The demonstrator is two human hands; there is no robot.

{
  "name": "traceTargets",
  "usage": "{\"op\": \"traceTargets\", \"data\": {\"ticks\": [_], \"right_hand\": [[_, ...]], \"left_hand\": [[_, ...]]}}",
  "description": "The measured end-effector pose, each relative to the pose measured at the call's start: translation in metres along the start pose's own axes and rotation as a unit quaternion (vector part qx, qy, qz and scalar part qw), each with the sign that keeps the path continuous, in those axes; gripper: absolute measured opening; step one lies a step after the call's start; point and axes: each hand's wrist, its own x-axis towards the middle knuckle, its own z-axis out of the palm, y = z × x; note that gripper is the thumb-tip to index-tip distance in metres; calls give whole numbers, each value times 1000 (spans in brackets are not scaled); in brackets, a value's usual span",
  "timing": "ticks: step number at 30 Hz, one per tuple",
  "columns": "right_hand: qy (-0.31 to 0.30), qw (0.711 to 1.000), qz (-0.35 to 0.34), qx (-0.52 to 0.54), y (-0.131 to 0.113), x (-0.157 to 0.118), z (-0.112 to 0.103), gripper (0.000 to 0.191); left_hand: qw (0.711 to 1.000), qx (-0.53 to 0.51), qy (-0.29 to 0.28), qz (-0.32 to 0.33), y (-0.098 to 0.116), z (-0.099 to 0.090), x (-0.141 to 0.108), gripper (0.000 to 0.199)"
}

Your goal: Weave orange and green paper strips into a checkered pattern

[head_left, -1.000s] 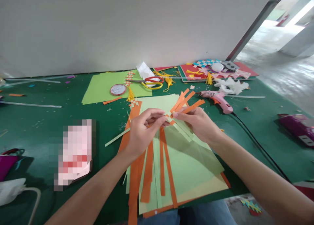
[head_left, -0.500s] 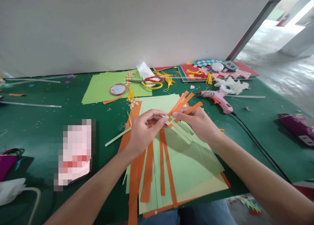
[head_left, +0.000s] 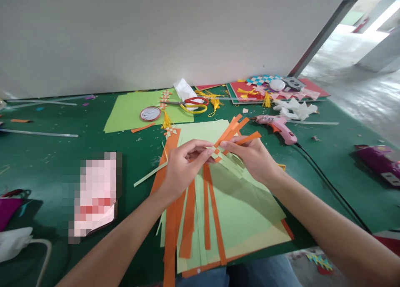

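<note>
Between my hands, above a stack of pale green paper sheets (head_left: 243, 220), is a small woven piece of orange and pale green paper strips (head_left: 230, 132). My left hand (head_left: 187, 162) pinches its left side between thumb and fingers. On the right, my right hand (head_left: 250, 153) is closed on the orange strips, thumb on top, with one strip end poking out past the fingers. Pale green ends hang below the weave. Loose orange paper strips (head_left: 189, 220) and thin green ones lie on the stack beneath. My fingers hide part of the weave.
A pink glue gun (head_left: 279, 128) with a black cord lies at right. Behind the stack are scissors (head_left: 193, 105), a roll of tape (head_left: 150, 114) and a light green sheet (head_left: 125, 107). A blurred phone (head_left: 96, 195) lies left. A grey wall (head_left: 140, 36) bounds the back.
My right hand has shifted very slightly to the right, and the orange strip end in it has moved with it. The left hand stays in place.
</note>
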Motion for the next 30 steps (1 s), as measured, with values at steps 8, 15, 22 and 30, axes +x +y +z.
{"op": "traceTargets", "data": {"ticks": [8,15,22,30], "right_hand": [[0,1000,20,-17,-2,0,-1,34],[-10,999,41,-10,-6,1,-1,28],[13,999,41,-1,-9,2,-3,29],[8,1000,27,-11,-8,1,0,28]], "left_hand": [[1000,0,2,7,-1,0,-1,15],[996,63,-3,58,-5,-2,-2,17],[985,118,-39,117,-7,-5,-5,26],[992,98,-27,73,-4,-3,-3,27]]}}
